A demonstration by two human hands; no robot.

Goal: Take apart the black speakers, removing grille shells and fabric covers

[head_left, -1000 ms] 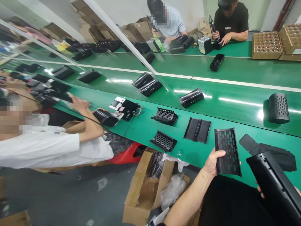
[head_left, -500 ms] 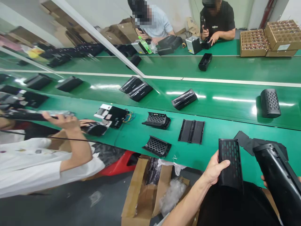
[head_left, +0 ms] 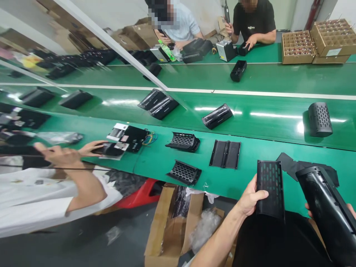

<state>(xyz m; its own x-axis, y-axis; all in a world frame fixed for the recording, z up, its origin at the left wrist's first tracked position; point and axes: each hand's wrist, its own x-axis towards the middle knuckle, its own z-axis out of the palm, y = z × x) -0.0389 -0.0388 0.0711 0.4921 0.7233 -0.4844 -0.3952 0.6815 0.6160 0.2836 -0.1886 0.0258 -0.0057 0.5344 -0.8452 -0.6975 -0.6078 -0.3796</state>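
My left hand [head_left: 251,198] grips a black slotted plastic cover [head_left: 269,189] by its left edge, thumb across the front. At the right, my right hand [head_left: 308,210] is wrapped round a long glossy black plastic housing [head_left: 328,211], tilted, with most of the fingers hidden behind it. Flat dark sheets [head_left: 314,167] lie on the green bench beyond the two parts. Left of my left hand rest a pair of plain black panels [head_left: 224,154] and two groups of curved slotted covers, one stack [head_left: 183,141] behind a nearer cover [head_left: 184,172].
Black housings [head_left: 217,116] sit along the green conveyor [head_left: 264,129]. At the left, a co-worker's hand [head_left: 62,154] is over the bench near a black fixture [head_left: 130,139]. An open carton [head_left: 158,222] stands below the edge. Two people work across the belt, beside divided boxes [head_left: 299,48].
The co-worker at the left has moved a hand left and down, and the other hand shows at the fixture. A person opposite has raised a tool. My hands keep their holds, the view shifting slightly.
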